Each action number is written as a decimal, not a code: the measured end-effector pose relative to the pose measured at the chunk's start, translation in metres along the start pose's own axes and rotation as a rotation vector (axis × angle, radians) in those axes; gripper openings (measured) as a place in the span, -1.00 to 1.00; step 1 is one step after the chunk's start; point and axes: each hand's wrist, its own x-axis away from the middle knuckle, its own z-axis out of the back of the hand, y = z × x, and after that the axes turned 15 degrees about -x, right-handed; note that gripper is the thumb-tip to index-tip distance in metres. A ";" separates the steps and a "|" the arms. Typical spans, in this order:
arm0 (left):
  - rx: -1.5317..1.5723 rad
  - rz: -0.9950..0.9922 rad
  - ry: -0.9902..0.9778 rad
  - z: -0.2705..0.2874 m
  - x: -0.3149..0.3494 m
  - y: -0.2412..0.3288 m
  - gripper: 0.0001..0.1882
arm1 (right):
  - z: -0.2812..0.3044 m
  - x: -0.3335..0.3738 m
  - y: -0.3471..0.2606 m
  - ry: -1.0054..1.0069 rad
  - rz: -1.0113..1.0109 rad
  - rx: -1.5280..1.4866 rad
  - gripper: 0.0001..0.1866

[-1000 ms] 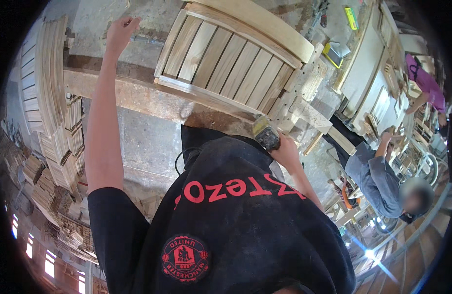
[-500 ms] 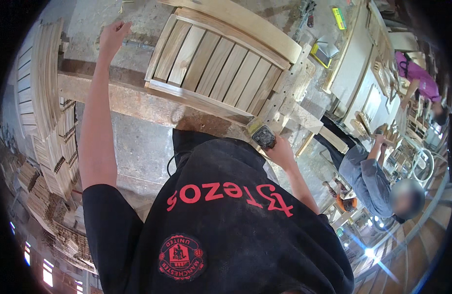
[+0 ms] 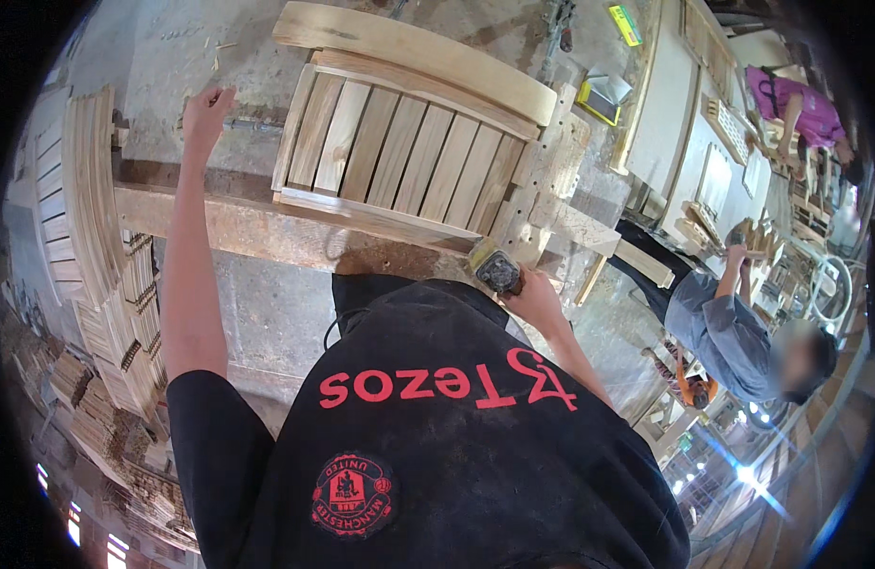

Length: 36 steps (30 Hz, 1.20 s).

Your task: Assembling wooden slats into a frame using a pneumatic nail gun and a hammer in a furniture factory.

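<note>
A slatted wooden panel (image 3: 409,156) with a curved top rail (image 3: 409,62) lies in front of me on the work frame (image 3: 238,223). Beyond its left end, my left hand (image 3: 206,114) is closed beside a thin metal bar (image 3: 253,125); whatever its fingers hold is hidden. Near the panel's close right corner, my right hand (image 3: 537,299) grips a worn, dark, block-shaped tool (image 3: 497,270) with a yellowish edge. Its exact kind does not show, and the fingers cover its rear part.
Slatted panels (image 3: 87,190) are stacked at the left. Right of the work frame are a yellow-edged box (image 3: 599,100), a yellow package (image 3: 625,26) and a long table (image 3: 665,104) with wooden parts. Two people (image 3: 722,313) (image 3: 798,109) work there, one in grey, one in purple.
The whole view has shifted, so the panel and my left hand sit lower and further left in the picture. Both hands keep nearly the same places beside the panel.
</note>
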 end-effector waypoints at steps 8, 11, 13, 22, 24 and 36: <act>0.034 0.023 0.030 0.006 -0.001 -0.002 -0.61 | 0.005 0.001 0.047 0.214 -0.261 -0.651 -0.68; -0.019 0.004 0.054 0.005 0.005 0.007 -0.59 | 0.019 -0.013 0.109 0.358 -0.276 -1.070 -0.70; -0.270 0.001 0.129 0.004 0.004 -0.012 -0.61 | 0.046 -0.027 0.116 0.356 -0.321 -1.110 -0.69; -1.196 -0.387 -1.070 -0.023 -0.046 0.028 -0.61 | 0.017 -0.022 0.109 0.919 -0.189 -0.700 -0.65; -1.269 -0.697 -1.005 -0.088 -0.060 0.163 -0.61 | -0.008 -0.028 0.081 0.786 -0.166 0.316 -0.90; -0.920 -1.676 -0.764 -0.277 0.019 0.463 -0.69 | -0.055 0.017 -0.024 0.980 -0.129 -0.876 -0.73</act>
